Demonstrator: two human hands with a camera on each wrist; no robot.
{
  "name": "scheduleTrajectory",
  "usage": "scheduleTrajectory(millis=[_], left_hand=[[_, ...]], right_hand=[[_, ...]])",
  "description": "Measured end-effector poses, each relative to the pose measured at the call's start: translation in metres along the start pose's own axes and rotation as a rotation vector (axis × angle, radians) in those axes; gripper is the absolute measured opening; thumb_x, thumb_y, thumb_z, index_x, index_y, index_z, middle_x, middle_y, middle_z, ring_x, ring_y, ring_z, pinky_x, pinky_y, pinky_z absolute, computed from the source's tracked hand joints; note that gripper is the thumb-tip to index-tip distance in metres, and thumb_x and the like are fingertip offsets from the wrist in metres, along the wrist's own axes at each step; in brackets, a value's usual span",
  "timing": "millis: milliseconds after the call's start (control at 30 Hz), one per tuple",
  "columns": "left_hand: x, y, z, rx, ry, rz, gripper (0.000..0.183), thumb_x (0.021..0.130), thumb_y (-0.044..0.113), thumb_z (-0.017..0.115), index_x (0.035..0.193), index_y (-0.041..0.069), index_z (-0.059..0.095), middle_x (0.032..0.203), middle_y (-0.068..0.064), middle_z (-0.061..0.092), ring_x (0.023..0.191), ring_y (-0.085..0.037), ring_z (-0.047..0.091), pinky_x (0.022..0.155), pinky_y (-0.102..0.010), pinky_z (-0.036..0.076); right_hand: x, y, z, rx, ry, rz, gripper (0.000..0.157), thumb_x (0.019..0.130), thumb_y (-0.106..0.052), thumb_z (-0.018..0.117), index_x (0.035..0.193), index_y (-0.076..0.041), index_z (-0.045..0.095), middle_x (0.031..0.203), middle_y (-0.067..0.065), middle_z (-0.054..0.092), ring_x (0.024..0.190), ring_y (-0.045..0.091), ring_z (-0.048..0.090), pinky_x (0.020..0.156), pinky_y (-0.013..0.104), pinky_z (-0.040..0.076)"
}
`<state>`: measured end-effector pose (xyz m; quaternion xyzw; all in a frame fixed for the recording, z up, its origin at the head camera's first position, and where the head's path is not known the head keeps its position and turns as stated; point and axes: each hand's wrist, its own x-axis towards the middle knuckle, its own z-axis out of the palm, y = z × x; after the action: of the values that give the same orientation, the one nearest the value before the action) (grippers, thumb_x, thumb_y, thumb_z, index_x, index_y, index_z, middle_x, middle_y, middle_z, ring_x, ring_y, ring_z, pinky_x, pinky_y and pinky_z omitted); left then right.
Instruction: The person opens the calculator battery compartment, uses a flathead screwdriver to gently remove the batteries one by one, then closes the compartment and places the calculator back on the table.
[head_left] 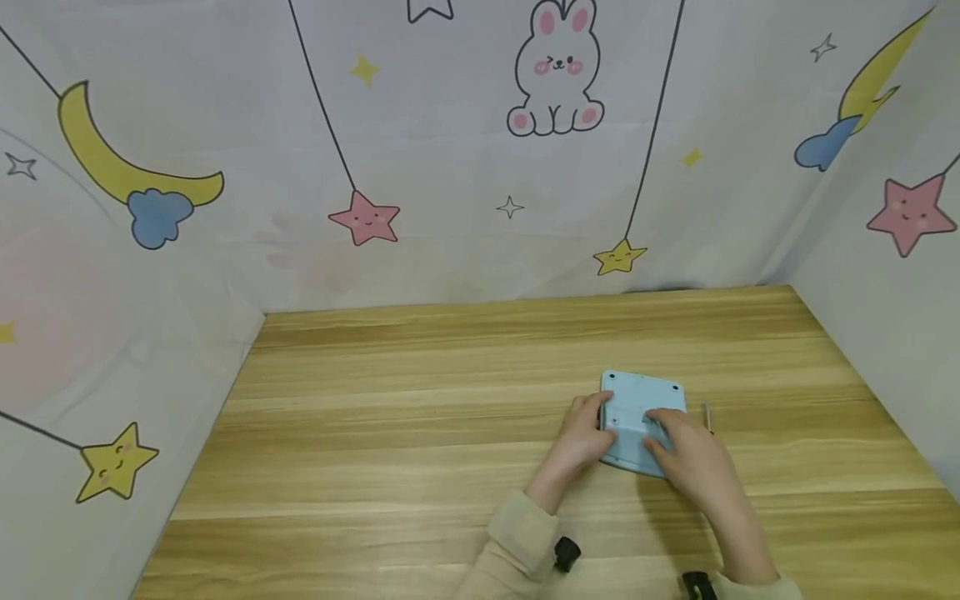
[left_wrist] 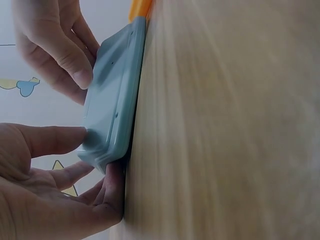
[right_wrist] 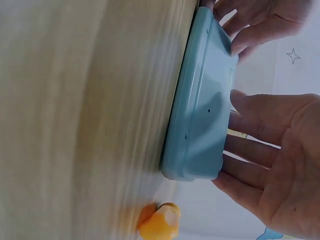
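A light-blue plastic device, shaped like a desktop calculator (head_left: 628, 400), lies back side up on the table, with small dark dots at its far corners. My left hand (head_left: 581, 437) grips its left edge. In the left wrist view, the thumb (left_wrist: 60, 139) presses on top while a finger curls against the lower side. My right hand (head_left: 697, 458) reaches over the right half, index fingertip and thumb resting on the back panel. From the right wrist, the right hand's fingers (right_wrist: 255, 150) look fairly straight along the far edge.
Beside the right hand lies a thin metal shaft (head_left: 707, 415), mostly hidden in the head view. An orange handle-like piece (right_wrist: 160, 222) sits on the table past the device's end. Printed fabric walls (head_left: 450, 275) border the wooden table (head_left: 375, 467) at the back and both sides.
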<state>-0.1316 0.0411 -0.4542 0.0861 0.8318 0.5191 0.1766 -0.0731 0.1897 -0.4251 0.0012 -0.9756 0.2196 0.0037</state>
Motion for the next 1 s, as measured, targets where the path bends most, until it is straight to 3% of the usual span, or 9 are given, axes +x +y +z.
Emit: scheduleTrajectory(millis=[233,400,600,1000], left_hand=[[-0.0009,-0.0002,-0.0005,-0.042,-0.014,-0.046,0.062,0.078,-0.003,0.065,0.137,0.011,0.053,0.129,-0.011,0.05,0.107,-0.019,0.051,0.092,-0.029,0.044],[0.0002,-0.0008,-0.0015,-0.081,-0.032,-0.03,0.062,0.078,-0.005,0.066,0.137,0.009,0.054,0.126,-0.011,0.048,0.096,-0.014,0.051,0.079,-0.021,0.043],[0.0008,-0.002,-0.0027,-0.076,-0.043,-0.008,0.062,0.078,-0.005,0.065,0.137,0.008,0.053,0.125,-0.011,0.048,0.09,-0.012,0.047,0.072,-0.017,0.038],[0.0019,-0.0031,-0.0039,-0.062,-0.048,-0.004,0.063,0.077,-0.005,0.066,0.137,0.007,0.053,0.125,-0.011,0.049,0.087,-0.01,0.044,0.068,-0.017,0.037]], right_hand=[[0.0018,-0.0011,-0.0014,-0.102,0.0,-0.054,0.035,0.085,-0.011,0.07,0.117,0.002,0.063,0.114,0.024,0.067,0.101,0.043,0.064,0.077,0.054,0.051],[0.0049,-0.001,-0.0027,-0.128,0.013,-0.081,0.031,0.084,-0.012,0.071,0.111,0.0,0.063,0.102,0.021,0.07,0.086,0.039,0.067,0.067,0.051,0.051],[0.0075,-0.0013,-0.0025,-0.134,0.021,-0.077,0.026,0.082,-0.011,0.072,0.105,-0.002,0.062,0.089,0.018,0.071,0.067,0.028,0.064,0.054,0.043,0.047],[0.0081,-0.0041,0.0011,-0.165,0.033,-0.063,0.027,0.079,-0.009,0.074,0.102,-0.001,0.062,0.084,0.016,0.07,0.062,0.024,0.06,0.052,0.041,0.045]])
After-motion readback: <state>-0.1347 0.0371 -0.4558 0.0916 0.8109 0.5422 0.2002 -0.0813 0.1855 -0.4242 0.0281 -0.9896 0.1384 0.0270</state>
